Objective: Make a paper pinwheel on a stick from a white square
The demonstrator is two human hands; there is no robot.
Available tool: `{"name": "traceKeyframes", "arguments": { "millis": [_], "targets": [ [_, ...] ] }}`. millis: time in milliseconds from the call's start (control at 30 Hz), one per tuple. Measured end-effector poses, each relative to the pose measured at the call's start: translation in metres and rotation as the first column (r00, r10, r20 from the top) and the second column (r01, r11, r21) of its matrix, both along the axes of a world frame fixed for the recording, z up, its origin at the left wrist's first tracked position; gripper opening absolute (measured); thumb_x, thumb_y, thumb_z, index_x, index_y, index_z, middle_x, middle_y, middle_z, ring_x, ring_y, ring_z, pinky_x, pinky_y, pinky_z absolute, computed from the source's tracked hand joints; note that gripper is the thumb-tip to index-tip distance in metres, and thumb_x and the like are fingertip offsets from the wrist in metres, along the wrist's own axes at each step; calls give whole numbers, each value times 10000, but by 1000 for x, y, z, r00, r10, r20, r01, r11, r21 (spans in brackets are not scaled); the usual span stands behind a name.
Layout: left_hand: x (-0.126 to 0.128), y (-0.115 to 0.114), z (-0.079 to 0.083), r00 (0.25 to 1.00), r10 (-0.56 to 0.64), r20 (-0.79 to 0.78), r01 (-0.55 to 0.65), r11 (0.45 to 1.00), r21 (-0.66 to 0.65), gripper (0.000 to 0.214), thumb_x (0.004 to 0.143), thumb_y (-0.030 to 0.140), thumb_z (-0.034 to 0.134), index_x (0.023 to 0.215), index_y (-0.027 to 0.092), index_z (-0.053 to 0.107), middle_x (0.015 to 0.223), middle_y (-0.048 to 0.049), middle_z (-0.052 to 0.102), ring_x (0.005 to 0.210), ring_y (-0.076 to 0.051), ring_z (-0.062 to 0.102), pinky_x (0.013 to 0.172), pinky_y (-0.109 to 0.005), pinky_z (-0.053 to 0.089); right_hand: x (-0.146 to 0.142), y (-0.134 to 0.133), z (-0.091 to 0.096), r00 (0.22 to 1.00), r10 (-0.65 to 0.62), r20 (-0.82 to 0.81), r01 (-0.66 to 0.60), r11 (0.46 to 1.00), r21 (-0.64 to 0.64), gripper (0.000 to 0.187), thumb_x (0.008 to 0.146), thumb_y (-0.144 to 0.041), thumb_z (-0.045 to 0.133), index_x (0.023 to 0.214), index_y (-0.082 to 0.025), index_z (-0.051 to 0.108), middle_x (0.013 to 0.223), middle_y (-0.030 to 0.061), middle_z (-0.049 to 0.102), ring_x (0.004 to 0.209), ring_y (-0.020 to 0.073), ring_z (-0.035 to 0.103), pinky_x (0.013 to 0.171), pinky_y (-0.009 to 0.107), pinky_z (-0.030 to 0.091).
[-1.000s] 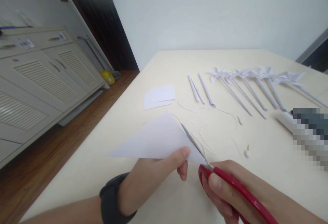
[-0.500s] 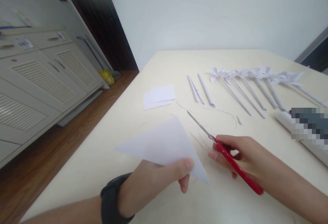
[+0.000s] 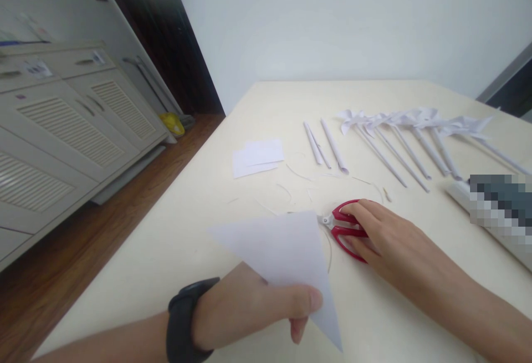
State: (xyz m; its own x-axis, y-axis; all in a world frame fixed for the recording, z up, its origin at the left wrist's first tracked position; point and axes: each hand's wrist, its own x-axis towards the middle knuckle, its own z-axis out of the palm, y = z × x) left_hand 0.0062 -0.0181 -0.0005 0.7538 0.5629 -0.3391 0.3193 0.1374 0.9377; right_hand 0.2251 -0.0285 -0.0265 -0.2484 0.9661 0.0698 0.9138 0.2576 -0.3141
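Between the thumb and fingers of my left hand [image 3: 266, 307] is a folded triangle of white paper [image 3: 286, 246], raised above the table. My right hand [image 3: 386, 230] grips the red handles of a pair of scissors [image 3: 327, 220], low at the tabletop. The handles are spread a little, and the blades point left, mostly hidden behind the paper triangle. Thin paper trimmings [image 3: 272, 208] lie scattered around the scissors.
Two white paper pieces [image 3: 260, 155] overlap at the back left. Rolled paper sticks [image 3: 333, 147] lie beside them, and several paper pinwheels [image 3: 415, 119] on sticks line the back right. A pixelated object [image 3: 499, 208] sits at the right edge. Cabinets [image 3: 75, 119] stand left of the table.
My right hand has turned the scissors and lowered them to the tabletop, their blades now pointing left. My left hand has moved slightly nearer with the paper triangle and tilted it.
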Motion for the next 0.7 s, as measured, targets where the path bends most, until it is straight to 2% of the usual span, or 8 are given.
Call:
{"name": "traceKeyframes", "arguments": {
  "millis": [133, 233, 300, 367, 433, 500, 600, 700],
  "targets": [
    [0, 2, 1, 1000, -27, 9, 27, 999, -28, 348, 805, 201, 448, 461, 176, 499, 566, 4, 556, 648, -140, 557, 808, -242, 441, -2, 0, 0, 998, 28, 52, -29, 999, 18, 252, 811, -146, 449, 1025, -219, 561, 976, 65, 569, 789, 204, 584, 620, 319, 464],
    [-2, 3, -1, 999, -45, 10, 45, 998, -50, 332, 798, 215, 464, 474, 171, 519, 562, -2, 562, 624, -136, 553, 738, -230, 455, -1, 0, 2, 999, 19, 28, -20, 1000, 8, 233, 802, -168, 472, 1004, -225, 571, 965, 62, 569, 775, 204, 582, 632, 325, 457],
    [-2, 4, -2, 999, -45, 21, 47, 997, -57, 331, 797, 232, 469, 479, 167, 536, 547, -4, 567, 612, -139, 553, 694, -229, 457, 0, -1, 6, 997, -30, -73, 26, 999, -46, 193, 796, -207, 500, 979, -223, 560, 937, 53, 581, 764, 199, 579, 654, 329, 454],
    [-3, 6, -2, 999, -33, 24, 34, 998, -49, 336, 796, 242, 474, 479, 163, 551, 530, -2, 574, 600, -142, 556, 697, -240, 458, 0, -2, 11, 960, -106, -259, 58, 981, -187, 155, 802, -254, 514, 953, -224, 533, 867, 35, 592, 709, 178, 569, 591, 295, 452],
    [-3, 7, -1, 1000, -16, 3, 17, 999, -37, 347, 797, 250, 479, 471, 163, 561, 527, 1, 584, 600, -144, 562, 719, -248, 459, -1, -2, 19, 853, -187, -488, -10, 928, -373, 110, 814, -272, 515, 911, -223, 502, 819, 17, 591, 680, 157, 556, 507, 244, 422],
    [-2, 7, -1, 999, -4, -34, 3, 999, -42, 347, 799, 247, 477, 474, 165, 566, 538, 4, 589, 605, -142, 564, 714, -241, 461, -3, -3, 25, 691, -264, -673, -158, 853, -497, 77, 816, -254, 531, 856, -209, 483, 816, 7, 589, 685, 133, 546, 499, 214, 398],
    [1, 5, -2, 998, -13, -57, 8, 996, -84, 294, 793, 231, 481, 520, 166, 567, 538, 16, 566, 578, -126, 546, 657, -211, 459, -10, -6, 32, 494, -352, -795, -320, 777, -543, 133, 778, -204, 601, 799, -185, 471, 781, -19, 576, 639, 89, 504, 535, 202, 386],
    [3, 2, -4, 996, -52, -71, 46, 995, -84, 260, 782, 214, 482, 533, 169, 542, 547, 25, 544, 560, -111, 523, 621, -183, 447, -16, -11, 33, 398, -386, -832, -356, 771, -529, 185, 743, -164, 639, 754, -180, 455, 732, -40, 553, 597, 76, 472, 515, 193, 374]
  ]
}}
